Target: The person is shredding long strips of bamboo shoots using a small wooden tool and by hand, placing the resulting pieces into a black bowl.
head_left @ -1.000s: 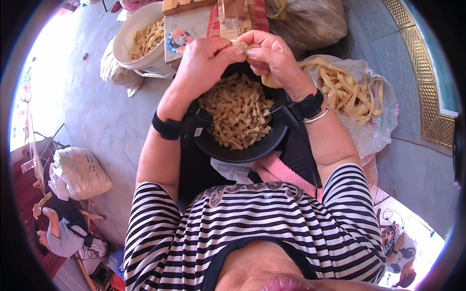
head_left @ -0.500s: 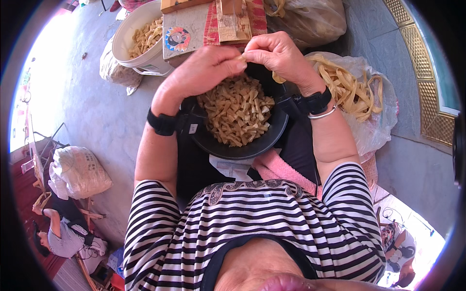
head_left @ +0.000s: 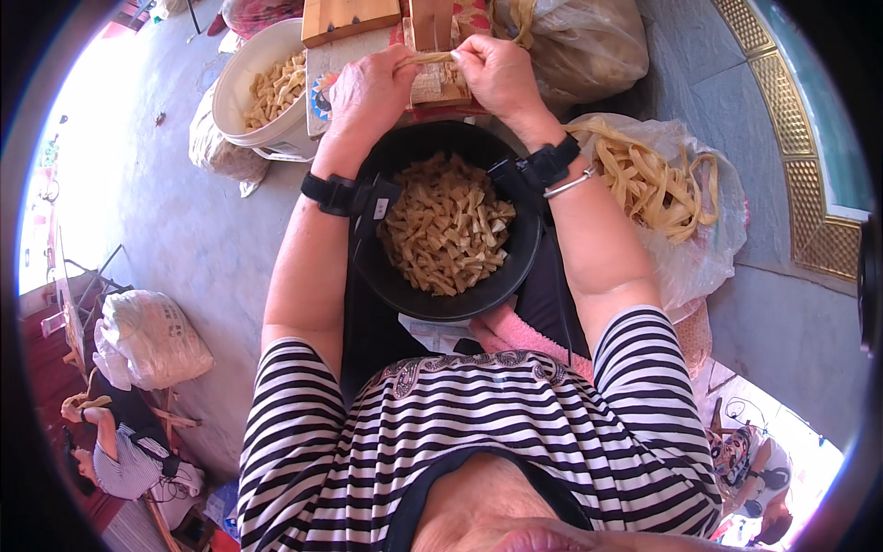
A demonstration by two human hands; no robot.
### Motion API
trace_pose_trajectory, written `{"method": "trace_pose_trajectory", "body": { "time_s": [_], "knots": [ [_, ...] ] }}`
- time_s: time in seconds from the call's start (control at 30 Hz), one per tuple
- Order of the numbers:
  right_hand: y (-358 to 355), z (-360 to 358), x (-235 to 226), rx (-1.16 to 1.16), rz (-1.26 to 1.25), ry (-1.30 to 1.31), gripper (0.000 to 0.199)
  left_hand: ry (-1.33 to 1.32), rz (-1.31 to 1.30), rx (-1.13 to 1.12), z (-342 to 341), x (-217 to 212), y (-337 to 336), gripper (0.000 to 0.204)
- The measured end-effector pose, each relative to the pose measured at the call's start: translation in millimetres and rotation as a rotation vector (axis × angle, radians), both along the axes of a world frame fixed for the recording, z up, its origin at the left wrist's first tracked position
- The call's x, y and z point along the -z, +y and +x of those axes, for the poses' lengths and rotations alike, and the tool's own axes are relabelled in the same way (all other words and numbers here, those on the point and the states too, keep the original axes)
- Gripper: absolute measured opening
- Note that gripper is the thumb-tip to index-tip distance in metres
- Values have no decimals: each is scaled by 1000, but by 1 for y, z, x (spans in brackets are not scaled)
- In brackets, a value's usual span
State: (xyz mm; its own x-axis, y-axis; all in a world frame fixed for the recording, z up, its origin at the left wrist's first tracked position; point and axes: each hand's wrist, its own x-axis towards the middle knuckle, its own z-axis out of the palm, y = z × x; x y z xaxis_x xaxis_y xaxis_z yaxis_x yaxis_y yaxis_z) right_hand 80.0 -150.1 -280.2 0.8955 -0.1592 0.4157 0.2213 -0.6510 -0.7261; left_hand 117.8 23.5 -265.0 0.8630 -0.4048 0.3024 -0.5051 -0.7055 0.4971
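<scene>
A pale yellow flat strip (head_left: 430, 58) is stretched between my hands, above a wooden block (head_left: 434, 89) at the far side of my lap. My left hand (head_left: 370, 92) pinches its left end. Thumb and fingers of my right hand (head_left: 501, 78) close on the other end. Below my wrists a black round basin (head_left: 518, 262) rests on my lap, part-filled with short tan knotted-looking pieces (head_left: 446, 225). To the right, an open clear plastic bag (head_left: 713, 244) holds a tangle of long similar strips (head_left: 648, 179).
A white bucket (head_left: 225, 87) with more short pieces stands at the far left, beside a thick wooden board (head_left: 349, 18). A full plastic bag (head_left: 589, 46) sits at the far right. A pink towel (head_left: 529, 333) lies by my lap. Other people (head_left: 129, 451) sit at both lower corners.
Both hands have moved away from me, from over the basin to the wooden block, and spread apart. The strip between them is now pulled out straight.
</scene>
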Motion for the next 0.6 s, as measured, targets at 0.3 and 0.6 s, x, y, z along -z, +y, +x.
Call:
{"method": "trace_pose_trajectory", "body": {
  "time_s": [0.3, 0.6],
  "knots": [
    [6, -28, -10, -245, 515, 295, 25, 224, 256, 128, -52, -34, 16, 40],
    [40, -54, -21, -636, 1274, 643, 33, 831, -1225, 114, -67, -21, -8, 34]
  ]
}}
